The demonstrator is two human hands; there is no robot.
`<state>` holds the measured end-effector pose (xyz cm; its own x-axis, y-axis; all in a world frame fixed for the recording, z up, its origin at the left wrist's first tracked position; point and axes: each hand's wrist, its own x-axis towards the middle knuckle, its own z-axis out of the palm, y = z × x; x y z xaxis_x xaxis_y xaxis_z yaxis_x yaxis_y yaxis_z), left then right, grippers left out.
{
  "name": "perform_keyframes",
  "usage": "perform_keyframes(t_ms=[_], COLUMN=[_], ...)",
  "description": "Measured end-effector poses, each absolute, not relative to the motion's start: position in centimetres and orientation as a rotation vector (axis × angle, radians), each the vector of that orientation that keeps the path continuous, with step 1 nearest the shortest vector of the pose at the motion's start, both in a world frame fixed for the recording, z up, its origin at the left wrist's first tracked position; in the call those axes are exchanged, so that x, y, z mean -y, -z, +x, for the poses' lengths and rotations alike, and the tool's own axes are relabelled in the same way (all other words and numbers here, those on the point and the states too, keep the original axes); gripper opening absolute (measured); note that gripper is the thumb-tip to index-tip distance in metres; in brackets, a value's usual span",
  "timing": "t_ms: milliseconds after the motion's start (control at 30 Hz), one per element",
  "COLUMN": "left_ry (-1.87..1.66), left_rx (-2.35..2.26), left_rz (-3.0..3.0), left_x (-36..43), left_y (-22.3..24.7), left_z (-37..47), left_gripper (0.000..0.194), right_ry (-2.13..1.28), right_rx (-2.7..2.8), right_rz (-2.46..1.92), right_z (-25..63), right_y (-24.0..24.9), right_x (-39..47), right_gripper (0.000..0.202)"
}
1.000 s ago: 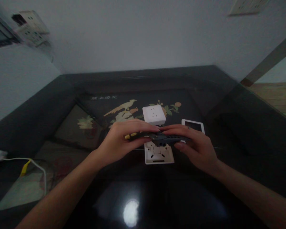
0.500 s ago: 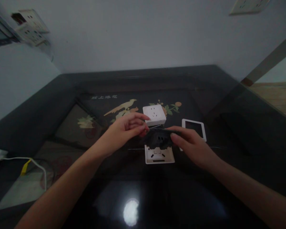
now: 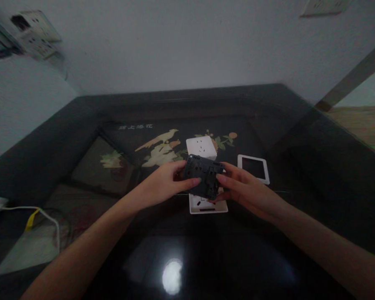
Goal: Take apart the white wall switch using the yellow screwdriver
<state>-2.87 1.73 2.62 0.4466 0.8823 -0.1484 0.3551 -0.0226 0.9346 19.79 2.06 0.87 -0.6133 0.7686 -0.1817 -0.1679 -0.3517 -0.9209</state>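
A black socket backing [image 3: 203,176] is held up between both hands, its flat moulded side facing me. My left hand [image 3: 171,180] grips its left side, thumb on the face. My right hand [image 3: 242,185] pinches the right side, thumb on top and fingers partly hidden behind. Below the backing, a white socket cover [image 3: 208,207] lies hollow side up on the table, its upper part hidden. A closed white socket [image 3: 201,146] sits just behind the backing. To the right lies a white rectangular frame [image 3: 267,171].
The glossy black table [image 3: 162,258] carries a bird and flower picture. A white cable [image 3: 58,229] with a yellow tag lies at the left. Wall sockets [image 3: 39,27] are at the upper left, and another [image 3: 326,6] at the upper right.
The black backing has been tilted up, so its broad face now shows. My left hand has moved onto its left side and taken hold; the right hand's fingers have shifted lower around the right edge.
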Motion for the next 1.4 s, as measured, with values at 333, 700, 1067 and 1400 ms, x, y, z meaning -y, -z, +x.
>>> perform_keyframes(t_ms=[333, 700, 1067, 1400], left_ry=[-0.693, -0.685, -0.676, -0.725], left_rx=[-1.116, -1.110, -1.140, -1.122], left_rz=[1.509, 1.495, 1.591, 1.522], left_x=[-2.2, -1.9, -1.9, -1.6], left_y=[-3.1, -3.6, -4.0, -4.3], left_z=[-3.0, -2.8, -2.8, -3.1], left_gripper=[0.033, 0.031, 0.030, 0.032], right_ry=[-2.006, -1.953, -2.050, -2.178], right_rx=[1.112, 1.118, 1.091, 1.109], right_rz=[-0.893, -0.882, -0.870, -0.762], right_z=[19.7, 19.5, 19.3, 19.9], right_y=[-0.9, -0.7, -0.3, -0.6], right_x=[-2.2, -2.2, -2.0, -2.4], right_gripper=[0.038, 0.026, 0.016, 0.021])
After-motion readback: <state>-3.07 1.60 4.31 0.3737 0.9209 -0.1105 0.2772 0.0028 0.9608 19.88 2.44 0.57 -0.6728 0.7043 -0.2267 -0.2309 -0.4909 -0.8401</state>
